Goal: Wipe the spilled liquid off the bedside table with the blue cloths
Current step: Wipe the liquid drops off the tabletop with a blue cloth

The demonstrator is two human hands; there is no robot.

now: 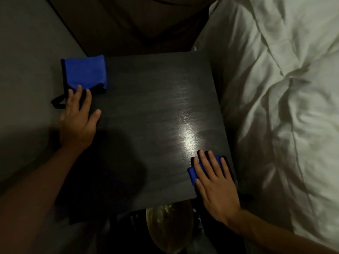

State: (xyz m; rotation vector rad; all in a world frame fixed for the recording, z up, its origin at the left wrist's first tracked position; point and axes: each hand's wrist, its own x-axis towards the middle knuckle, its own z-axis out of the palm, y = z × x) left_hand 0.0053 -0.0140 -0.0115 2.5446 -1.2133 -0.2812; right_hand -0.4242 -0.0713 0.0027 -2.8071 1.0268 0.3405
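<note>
Wiping is the step I am watching now. I am seeing two hands and two blue cloths on one dark bedside table (150,99).

My person's right hand (213,182) is pressing flat on a folded blue cloth (192,172) at the near right corner of the table. Its fingers are lying straight and spread over the cloth, not curled around it. Just past the fingertips, a shiny patch (189,136) is glowing on the tabletop. I am guessing this is light bouncing off wet wood, but I cannot tell for sure if liquid is still there.

The left hand (78,116) is resting at the far left side of the table. Its fingers are open and flat, with the tips touching the near edge of the second blue cloth (85,72). That cloth is lying at the far left corner and is hanging partly over the edge. A black loop (57,103) is sticking out beside the hand.

Next, I am thinking the right hand needs to push its cloth up through the shiny patch, pressing down evenly. The left hand needs to get a better hold of its cloth so it is not sliding off.

White bedding (284,88) is lying right beside the table.
</note>
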